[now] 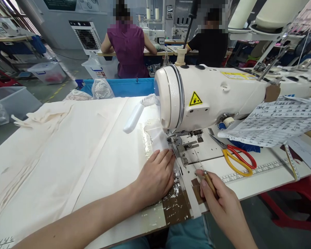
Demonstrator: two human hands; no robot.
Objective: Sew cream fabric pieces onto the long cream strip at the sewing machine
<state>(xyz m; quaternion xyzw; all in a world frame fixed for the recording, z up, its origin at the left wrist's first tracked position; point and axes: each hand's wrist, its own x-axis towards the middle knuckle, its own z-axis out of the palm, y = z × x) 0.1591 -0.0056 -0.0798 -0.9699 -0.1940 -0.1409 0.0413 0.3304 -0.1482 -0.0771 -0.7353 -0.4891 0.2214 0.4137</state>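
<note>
My left hand lies on the white cloth, fingers side by side and pressing down just before the needle area of the sewing machine. Its thumb is mostly hidden. Held in my right hand is an awl with a wooden handle, its thin metal point aimed up at the machine's metal plate. Between the hands, a narrow white strip runs from the machine to the table's front edge, across brown tape. The cloth spreads over the table's left side.
Scissors with red and yellow handles lie right of the machine plate. Printed sheets hang over the right side, near a tape measure. Thread cones stand above. Two people sit at machines behind a blue cloth trough.
</note>
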